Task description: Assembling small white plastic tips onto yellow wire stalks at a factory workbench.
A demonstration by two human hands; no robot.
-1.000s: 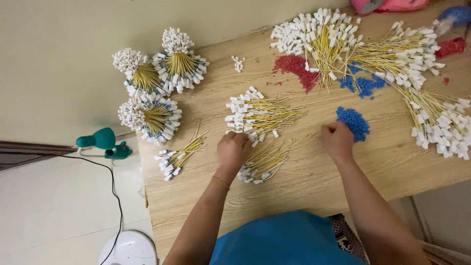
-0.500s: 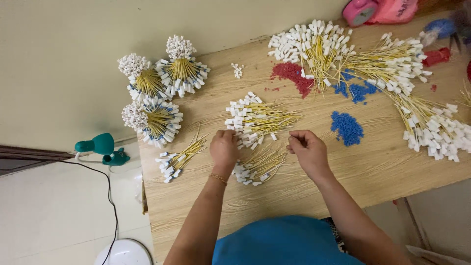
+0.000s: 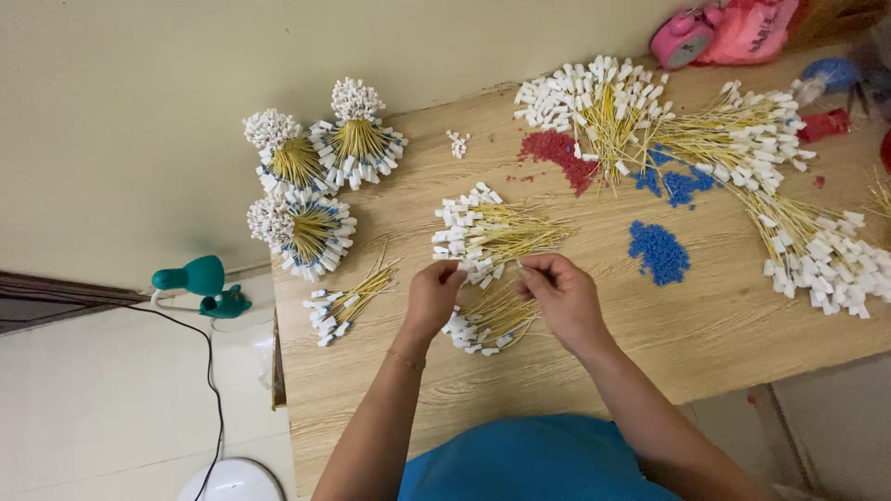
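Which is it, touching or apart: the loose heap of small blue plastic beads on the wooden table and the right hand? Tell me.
Apart. The head view shows bare wood between the blue bead heap and the right hand.

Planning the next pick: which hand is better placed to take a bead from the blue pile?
Probably the right hand: the small blue bead pile lies just to its right, while the left hand is further off, by the white-tipped yellow wires.

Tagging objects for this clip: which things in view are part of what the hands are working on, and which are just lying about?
In use:
left hand and right hand, pinching one yellow wire
loose wire pile under the hands
fanned wire pile just beyond
blue bead heap

Lying about:
bound wire bundles at the table's far-left corner
red bead heap
pink alarm clock
green clip lamp
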